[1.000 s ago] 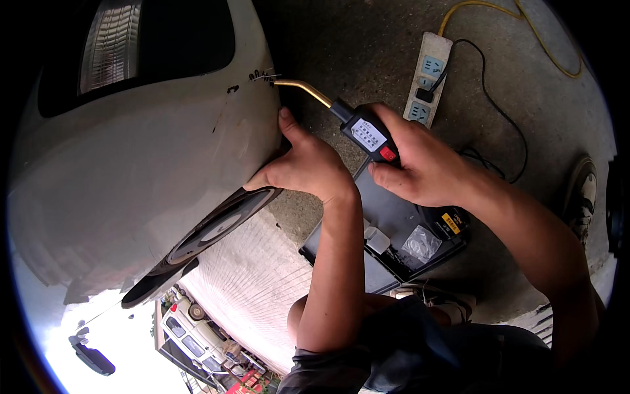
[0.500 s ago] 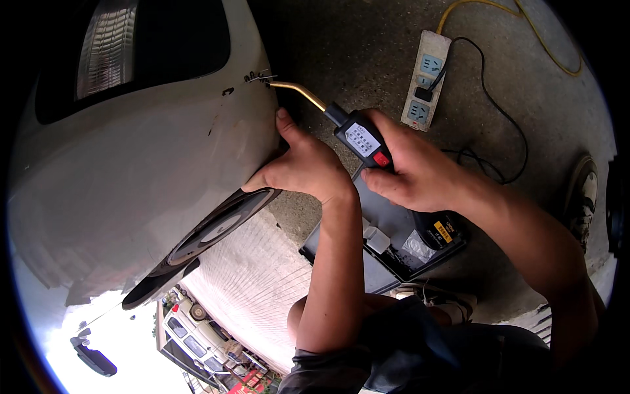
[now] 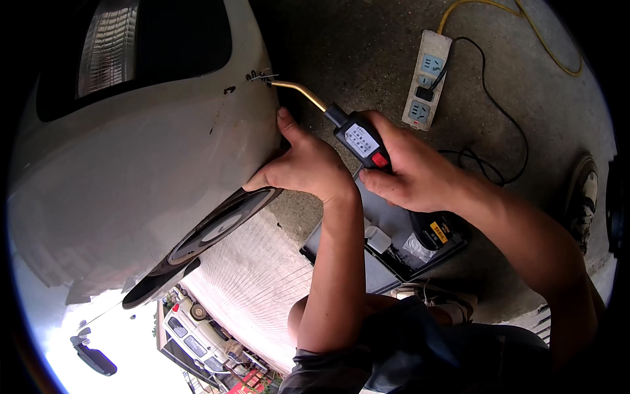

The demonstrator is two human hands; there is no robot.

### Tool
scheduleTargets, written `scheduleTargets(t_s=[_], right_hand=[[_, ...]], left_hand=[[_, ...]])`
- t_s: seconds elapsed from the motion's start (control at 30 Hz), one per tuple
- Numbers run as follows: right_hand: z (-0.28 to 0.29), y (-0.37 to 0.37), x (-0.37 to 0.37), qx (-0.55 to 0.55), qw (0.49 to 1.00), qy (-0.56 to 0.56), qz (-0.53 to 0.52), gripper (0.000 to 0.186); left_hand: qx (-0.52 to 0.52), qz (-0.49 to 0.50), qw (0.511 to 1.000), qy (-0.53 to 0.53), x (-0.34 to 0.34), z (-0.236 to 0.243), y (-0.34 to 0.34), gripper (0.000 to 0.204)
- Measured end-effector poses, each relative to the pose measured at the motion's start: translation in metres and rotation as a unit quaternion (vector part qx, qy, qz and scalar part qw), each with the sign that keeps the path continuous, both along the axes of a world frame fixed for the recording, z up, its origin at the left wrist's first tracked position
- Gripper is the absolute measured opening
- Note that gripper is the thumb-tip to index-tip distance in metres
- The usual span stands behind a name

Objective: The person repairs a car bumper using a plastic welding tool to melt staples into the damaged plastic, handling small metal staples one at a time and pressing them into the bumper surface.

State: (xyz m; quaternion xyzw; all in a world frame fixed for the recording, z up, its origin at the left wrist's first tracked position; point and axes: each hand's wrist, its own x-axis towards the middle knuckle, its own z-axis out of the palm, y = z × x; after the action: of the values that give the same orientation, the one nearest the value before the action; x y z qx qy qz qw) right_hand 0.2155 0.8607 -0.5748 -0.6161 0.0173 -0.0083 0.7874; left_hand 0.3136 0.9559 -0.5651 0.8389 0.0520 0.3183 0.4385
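My right hand (image 3: 417, 171) grips a black handheld tool (image 3: 357, 138) with a red switch and a bent brass tube (image 3: 298, 88). The tube's tip meets several small metal wire pieces (image 3: 259, 77) at a damaged spot on a pale car body panel (image 3: 151, 164). Below that spot my left hand (image 3: 305, 164) holds the panel's edge, thumb raised along it, other fingers mostly hidden. A dark window or lamp housing (image 3: 180, 39) is above.
On the concrete lie a socket strip (image 3: 426, 72) with yellow and black cords, and an open grey case (image 3: 335, 256) with a small white box (image 3: 378, 240) and plastic bag (image 3: 417, 249). My shoe (image 3: 581, 197) is at right; a white van (image 3: 190, 338) stands outside.
The tool and my right hand have shifted slightly left, its lower part now covering more of the plastic bag. My left hand stays in place on the panel.
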Motion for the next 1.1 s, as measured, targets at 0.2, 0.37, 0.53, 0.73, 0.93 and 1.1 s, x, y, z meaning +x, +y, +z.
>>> scheduleTargets(t_s=[0.2, 0.37, 0.53, 0.73, 0.93, 1.1], right_hand=[[-0.001, -0.002, -0.002, 0.003, 1.000, 0.011, 0.011, 0.050], [-0.005, -0.001, 0.002, -0.091, 0.992, -0.066, -0.057, 0.050], [-0.002, -0.007, -0.001, -0.032, 0.999, 0.022, -0.011, 0.054], [0.003, -0.011, -0.002, -0.006, 0.999, 0.041, 0.001, 0.055], [0.006, -0.017, -0.004, 0.064, 0.991, 0.093, 0.066, 0.056], [0.006, -0.022, -0.006, 0.059, 0.990, 0.105, 0.077, 0.056]], left_hand=[[-0.005, -0.013, 1.000, -0.013, 0.000, 0.000, -0.001, 0.062], [0.009, -0.003, 1.000, -0.013, 0.000, 0.001, -0.002, 0.062], [-0.011, 0.015, 1.000, 0.017, -0.001, 0.004, -0.004, 0.065], [0.012, 0.006, 1.000, -0.014, 0.001, 0.000, -0.001, 0.066], [0.018, 0.000, 1.000, -0.022, 0.001, -0.002, 0.000, 0.068], [0.035, 0.006, 0.999, -0.022, 0.002, 0.000, 0.000, 0.068]])
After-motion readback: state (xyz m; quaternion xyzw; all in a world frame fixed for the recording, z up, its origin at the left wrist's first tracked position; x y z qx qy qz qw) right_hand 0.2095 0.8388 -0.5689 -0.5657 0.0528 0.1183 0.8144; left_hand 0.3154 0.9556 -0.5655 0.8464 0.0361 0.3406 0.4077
